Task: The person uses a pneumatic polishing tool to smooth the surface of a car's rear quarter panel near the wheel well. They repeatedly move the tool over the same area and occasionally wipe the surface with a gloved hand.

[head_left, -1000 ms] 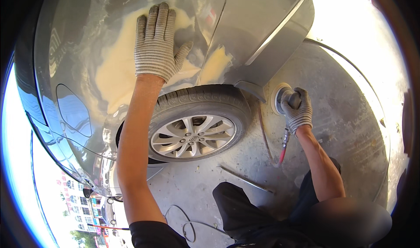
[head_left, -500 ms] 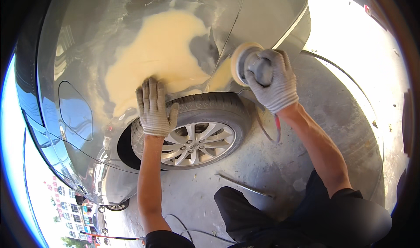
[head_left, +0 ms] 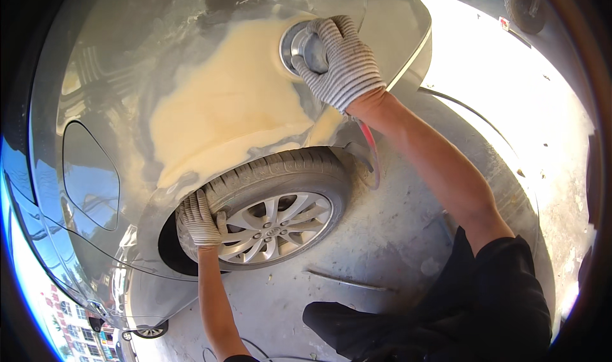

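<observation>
The left hand (head_left: pixel 199 220) lies flat and open on the tyre (head_left: pixel 280 170), apparently bracing the body. Farther up, the right hand (head_left: pixel 341 62) clenches a round sander (head_left: pixel 299 46), pressing its disc against the yellow filler (head_left: pixel 229 100) on the car's panel (head_left: pixel 102 75).

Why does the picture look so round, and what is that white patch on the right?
Head view: the fisheye lens bends the car body and leaves dark corners; sunlight overexposes the concrete floor at right; the right hand on the sander is sharp.
</observation>
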The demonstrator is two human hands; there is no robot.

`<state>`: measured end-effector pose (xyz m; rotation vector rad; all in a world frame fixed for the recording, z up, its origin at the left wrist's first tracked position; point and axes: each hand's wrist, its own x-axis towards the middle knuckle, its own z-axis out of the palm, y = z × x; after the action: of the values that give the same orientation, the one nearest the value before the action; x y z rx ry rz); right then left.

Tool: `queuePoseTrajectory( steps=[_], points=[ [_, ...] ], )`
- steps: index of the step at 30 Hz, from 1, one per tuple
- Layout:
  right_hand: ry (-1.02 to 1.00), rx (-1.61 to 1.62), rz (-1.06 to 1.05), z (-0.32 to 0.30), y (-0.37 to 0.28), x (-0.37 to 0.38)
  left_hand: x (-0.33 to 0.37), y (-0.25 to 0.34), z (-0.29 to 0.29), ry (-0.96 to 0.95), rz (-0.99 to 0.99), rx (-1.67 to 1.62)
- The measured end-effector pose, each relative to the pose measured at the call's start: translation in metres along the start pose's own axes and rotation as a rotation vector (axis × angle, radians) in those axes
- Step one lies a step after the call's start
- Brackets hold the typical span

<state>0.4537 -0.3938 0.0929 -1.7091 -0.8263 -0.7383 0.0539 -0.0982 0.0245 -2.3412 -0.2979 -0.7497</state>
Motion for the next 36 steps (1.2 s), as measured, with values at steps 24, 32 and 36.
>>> queuePoseTrajectory(
  steps=[24,32,36],
  points=[
    [-0.069,-0.073,-0.171,0.004,0.008,-0.016,0.024,-0.078,0.030,-0.274,-0.745,-0.622],
    [-0.058,-0.091,-0.132,-0.003,-0.009,0.002,0.024,-0.077,0.035,-0.285,-0.727,-0.593],
    [-0.082,-0.137,-0.200,0.004,0.006,-0.010,0.026,-0.076,0.038,-0.295,-0.721,-0.590]
  ],
)
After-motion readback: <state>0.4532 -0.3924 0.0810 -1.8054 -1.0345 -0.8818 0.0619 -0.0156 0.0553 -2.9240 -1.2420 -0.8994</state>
